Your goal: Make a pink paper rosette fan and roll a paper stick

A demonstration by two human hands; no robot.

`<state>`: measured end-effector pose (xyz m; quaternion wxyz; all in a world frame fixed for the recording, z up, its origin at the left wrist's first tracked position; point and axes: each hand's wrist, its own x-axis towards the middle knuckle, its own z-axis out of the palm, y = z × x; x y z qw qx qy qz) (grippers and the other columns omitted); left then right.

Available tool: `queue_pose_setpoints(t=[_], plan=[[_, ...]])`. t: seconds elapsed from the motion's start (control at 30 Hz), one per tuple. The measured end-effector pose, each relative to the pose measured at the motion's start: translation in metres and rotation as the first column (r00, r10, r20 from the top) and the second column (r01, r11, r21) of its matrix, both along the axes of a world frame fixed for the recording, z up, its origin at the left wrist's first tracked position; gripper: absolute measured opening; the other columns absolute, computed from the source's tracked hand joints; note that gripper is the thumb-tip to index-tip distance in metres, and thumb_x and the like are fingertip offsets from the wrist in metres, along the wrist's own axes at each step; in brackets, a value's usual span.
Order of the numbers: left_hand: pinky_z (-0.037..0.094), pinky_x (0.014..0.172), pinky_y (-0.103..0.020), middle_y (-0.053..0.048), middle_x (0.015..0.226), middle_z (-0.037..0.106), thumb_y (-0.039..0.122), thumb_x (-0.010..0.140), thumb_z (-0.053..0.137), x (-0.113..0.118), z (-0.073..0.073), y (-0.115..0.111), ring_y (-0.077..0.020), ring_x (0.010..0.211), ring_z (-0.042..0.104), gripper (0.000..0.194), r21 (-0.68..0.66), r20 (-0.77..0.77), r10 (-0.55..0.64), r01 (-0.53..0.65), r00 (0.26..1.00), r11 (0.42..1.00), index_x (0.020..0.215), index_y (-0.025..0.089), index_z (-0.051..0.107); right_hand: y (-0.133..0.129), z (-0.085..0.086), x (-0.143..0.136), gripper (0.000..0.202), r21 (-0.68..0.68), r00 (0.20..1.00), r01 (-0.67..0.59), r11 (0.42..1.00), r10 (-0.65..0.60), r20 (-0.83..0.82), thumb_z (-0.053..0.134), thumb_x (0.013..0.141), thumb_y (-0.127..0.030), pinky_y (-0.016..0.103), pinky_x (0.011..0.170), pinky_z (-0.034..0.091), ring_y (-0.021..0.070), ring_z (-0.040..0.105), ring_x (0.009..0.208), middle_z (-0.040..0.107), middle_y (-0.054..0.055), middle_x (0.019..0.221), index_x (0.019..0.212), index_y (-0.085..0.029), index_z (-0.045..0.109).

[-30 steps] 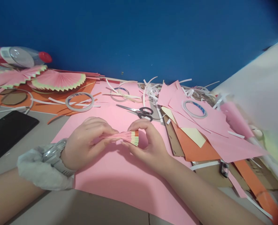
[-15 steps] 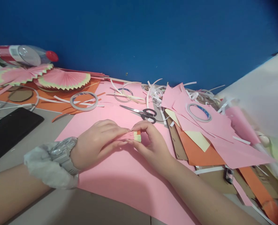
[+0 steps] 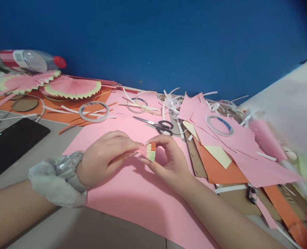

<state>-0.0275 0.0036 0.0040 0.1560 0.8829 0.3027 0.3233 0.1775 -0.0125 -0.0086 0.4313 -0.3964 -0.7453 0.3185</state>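
Observation:
Between my hands is a small pleated paper fan, pink with pale yellow, green and orange bands at its flared end. My left hand pinches its narrow pink end, wearing a grey watch and a pale scrunchie at the wrist. The thumb and fingers of my right hand curve around the flared end, touching its edges. Beneath both hands lies a large pink paper sheet. Black-handled scissors rest just beyond my right hand, blades pointing left.
Finished pleated fans and a plastic bottle lie at the back left, near a black phone. Tape rolls and paper strips are scattered behind. Pink sheets over orange paper and cardboard cover the right. A blue wall rises behind.
The fan's banded end has spread wider and its pleats have opened. My right hand's thumb and fingers have moved slightly apart. The left hand still pinches the narrow end.

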Motion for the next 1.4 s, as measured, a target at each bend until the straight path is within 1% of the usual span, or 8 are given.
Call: queue_pose_setpoints(t=[0.23,0.43,0.63,0.7,0.97,1.13,1.3,1.4], plan=[[0.043,0.087,-0.037,-0.004,0.098,0.067,0.025,0.088,0.055,0.0031,-0.0003,0.0007,-0.0202,0.095,0.055,0.02,-0.021,-0.063,0.088,-0.089,0.994,0.996,0.107,0.02,0.057,0.0002,-0.0024,0.0003,0.03,0.027,0.999,0.005,1.0,-0.006,0.037,0.063,0.079,-0.009,0.034,0.075,0.048,0.0167,0.056,0.085,0.058,0.002,0.093,0.101,-0.025,0.05],[0.043,0.085,-0.034,-0.003,0.092,0.068,0.024,0.089,0.053,0.0031,0.0003,-0.0007,-0.0186,0.091,0.057,0.012,-0.024,-0.071,0.023,-0.025,0.997,0.999,0.1,0.02,0.059,0.0,0.0005,-0.001,0.027,0.032,0.994,-0.038,0.999,0.035,0.102,0.065,0.08,-0.017,0.033,0.076,0.047,0.0161,0.056,0.085,0.059,0.001,0.092,0.101,-0.025,0.05],[0.044,0.077,-0.033,-0.002,0.084,0.07,0.023,0.09,0.05,0.0023,0.0003,-0.0023,-0.0185,0.083,0.06,0.011,0.016,-0.08,0.071,-0.07,0.994,0.997,0.094,0.02,0.06,-0.0014,0.0004,-0.0016,0.068,-0.105,0.989,0.005,0.994,0.01,0.145,0.073,0.073,-0.035,0.04,0.088,0.046,0.0213,0.053,0.099,0.053,0.007,0.112,0.129,-0.027,0.036],[0.045,0.077,-0.033,-0.002,0.083,0.07,0.021,0.09,0.05,0.0026,0.0005,-0.0024,-0.0182,0.082,0.06,0.011,0.034,-0.073,0.072,-0.07,0.995,0.997,0.093,0.02,0.06,-0.0018,-0.0005,-0.0015,0.072,-0.128,0.988,-0.013,0.992,0.032,0.149,0.073,0.072,-0.037,0.042,0.09,0.046,0.0221,0.053,0.102,0.053,0.007,0.115,0.132,-0.028,0.034],[0.044,0.076,-0.033,-0.003,0.084,0.07,0.016,0.086,0.056,0.002,-0.0014,-0.0012,-0.0178,0.081,0.06,0.009,0.067,-0.066,0.044,-0.039,0.997,0.997,0.094,0.018,0.06,-0.0009,0.0012,-0.0005,0.066,-0.091,0.983,-0.041,0.995,0.057,0.176,0.073,0.074,-0.033,0.038,0.091,0.045,0.0205,0.052,0.105,0.053,0.007,0.121,0.13,-0.028,0.039],[0.044,0.076,-0.033,-0.003,0.085,0.07,0.015,0.086,0.057,0.0012,-0.0028,-0.0012,-0.0175,0.08,0.059,0.009,0.087,-0.056,0.026,-0.021,0.998,0.996,0.094,0.017,0.059,0.0004,0.0038,-0.0011,0.054,-0.044,0.981,-0.074,0.996,0.08,0.179,0.072,0.075,-0.029,0.035,0.09,0.045,0.0191,0.053,0.103,0.058,0.004,0.113,0.122,-0.027,0.046],[0.044,0.076,-0.033,-0.003,0.085,0.07,0.014,0.086,0.056,0.0018,-0.0028,-0.0009,-0.0172,0.08,0.059,0.01,0.085,-0.061,0.027,-0.022,0.998,0.996,0.094,0.019,0.059,0.0005,0.0051,-0.0013,0.057,-0.083,0.977,-0.082,0.993,0.097,0.189,0.07,0.077,-0.031,0.037,0.093,0.043,0.0204,0.05,0.109,0.054,0.006,0.122,0.127,-0.027,0.043],[0.045,0.075,-0.033,-0.004,0.084,0.07,0.014,0.086,0.057,0.002,-0.0026,-0.0007,-0.0176,0.079,0.06,0.009,0.094,-0.049,0.025,-0.021,0.998,0.995,0.093,0.017,0.06,0.0003,0.0045,0.0006,0.068,-0.096,0.977,-0.131,0.987,0.145,0.156,0.07,0.075,-0.039,0.036,0.096,0.041,0.0205,0.047,0.112,0.051,0.006,0.124,0.134,-0.027,0.037]])
